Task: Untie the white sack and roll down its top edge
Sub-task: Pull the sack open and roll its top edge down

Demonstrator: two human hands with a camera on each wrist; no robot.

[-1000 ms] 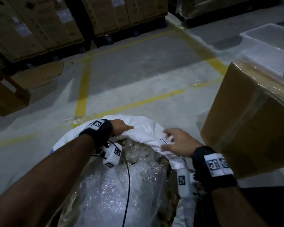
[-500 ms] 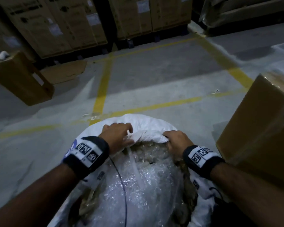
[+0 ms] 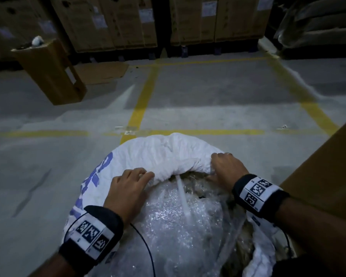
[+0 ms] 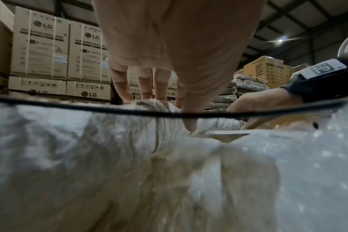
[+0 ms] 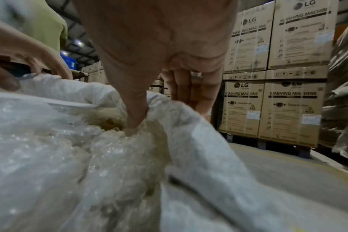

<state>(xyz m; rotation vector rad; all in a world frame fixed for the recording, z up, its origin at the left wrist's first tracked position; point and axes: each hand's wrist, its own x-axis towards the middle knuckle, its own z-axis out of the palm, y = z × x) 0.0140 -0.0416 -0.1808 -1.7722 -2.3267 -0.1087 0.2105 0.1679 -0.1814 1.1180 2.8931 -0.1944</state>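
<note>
The white woven sack (image 3: 160,152) with blue print stands open on the floor, its far top edge rolled into a thick cuff (image 4: 213,124). Clear bubble wrap (image 3: 168,222) fills its mouth. My left hand (image 3: 131,183) grips the cuff at its left end, fingers over the outside and thumb tucked under (image 4: 187,119). My right hand (image 3: 226,166) grips the cuff at its right end, thumb pushed down inside the sack (image 5: 135,116) and fingers curled over the outer fabric. A white strap (image 3: 183,194) lies across the bubble wrap between the hands.
A large cardboard box (image 3: 328,176) stands close on the right of the sack. An open carton (image 3: 50,72) sits on the floor at far left, with a flattened cardboard sheet (image 3: 100,72) beside it. Stacked washing-machine cartons (image 5: 278,78) line the back wall. Yellow lines (image 3: 142,100) mark the concrete floor.
Both hands have moved apart along the rim, from near its middle to its left and right ends. The cuff looks thicker and more rolled. The head camera has tilted up.
</note>
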